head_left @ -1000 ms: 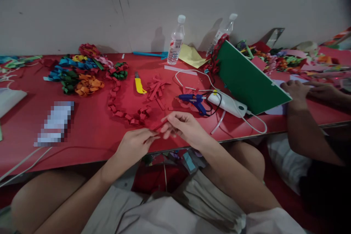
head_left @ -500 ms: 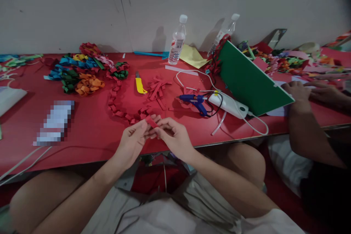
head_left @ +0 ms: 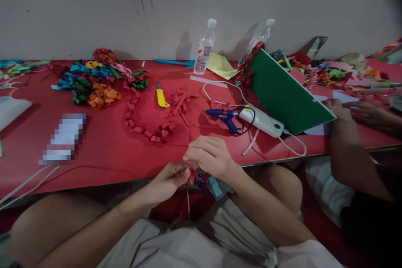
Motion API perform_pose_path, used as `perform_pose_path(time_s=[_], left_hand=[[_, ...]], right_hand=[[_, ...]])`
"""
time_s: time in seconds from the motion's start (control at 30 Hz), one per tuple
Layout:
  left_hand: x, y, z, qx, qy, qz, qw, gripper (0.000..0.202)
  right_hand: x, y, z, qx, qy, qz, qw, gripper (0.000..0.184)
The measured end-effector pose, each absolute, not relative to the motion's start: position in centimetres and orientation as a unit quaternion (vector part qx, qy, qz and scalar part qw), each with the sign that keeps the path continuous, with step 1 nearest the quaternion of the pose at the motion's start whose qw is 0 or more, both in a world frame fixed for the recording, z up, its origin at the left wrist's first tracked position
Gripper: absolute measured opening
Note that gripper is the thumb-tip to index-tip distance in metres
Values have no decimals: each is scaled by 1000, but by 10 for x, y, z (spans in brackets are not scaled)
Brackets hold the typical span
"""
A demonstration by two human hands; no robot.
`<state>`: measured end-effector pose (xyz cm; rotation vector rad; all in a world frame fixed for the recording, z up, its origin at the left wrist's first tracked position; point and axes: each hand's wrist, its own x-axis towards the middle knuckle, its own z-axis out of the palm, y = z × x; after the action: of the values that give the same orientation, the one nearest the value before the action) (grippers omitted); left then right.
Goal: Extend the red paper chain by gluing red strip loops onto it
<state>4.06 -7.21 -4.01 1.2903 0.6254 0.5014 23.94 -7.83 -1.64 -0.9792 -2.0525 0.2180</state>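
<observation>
My left hand (head_left: pixel 172 179) is closed, its thumb and fingers pinching a red paper strip (head_left: pixel 191 174) of which only a small part shows. Curled over from the other side, my right hand (head_left: pixel 211 157) meets it at the same strip; its fingertips are mostly hidden. Both hands are at the table's front edge. Just beyond them lies a chain of red paper links (head_left: pixel 153 136). Further back is a pile of loose red paper strips (head_left: pixel 181 101), with a yellow-handled utility knife (head_left: pixel 161 97) on its left.
A blue glue gun (head_left: pixel 223 116) lies beside a white power strip (head_left: pixel 261 120) with looping cables. Behind stand a water bottle (head_left: pixel 203 50) and a leaning green board (head_left: pixel 285 96). Coloured paper chains (head_left: pixel 94 79) are heaped at left. Another person's hands (head_left: pixel 341 111) work at right.
Both hands have drawn back toward me and slightly right, off the end of the red chain. My right hand has turned over, and the strip is now mostly covered by fingers.
</observation>
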Motion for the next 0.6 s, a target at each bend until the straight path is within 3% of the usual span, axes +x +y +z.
perform_pose_path(time_s=[0.13,0.27,0.4,0.6], left_hand=[[41,-66,-40,565,285,360,686,44],[42,-62,-45,459,313,439,706,40],[47,-65,-48,398,306,434,748,42],[43,-60,-42,446,293,355,768,40]], right_hand=[[238,-81,-8,-432,-771,164,438,21],[227,-84,-18,-411,-818,152,373,53],[225,-83,-23,-380,-862,76,327,40],[238,-82,-22,-358,-886,101,277,28]])
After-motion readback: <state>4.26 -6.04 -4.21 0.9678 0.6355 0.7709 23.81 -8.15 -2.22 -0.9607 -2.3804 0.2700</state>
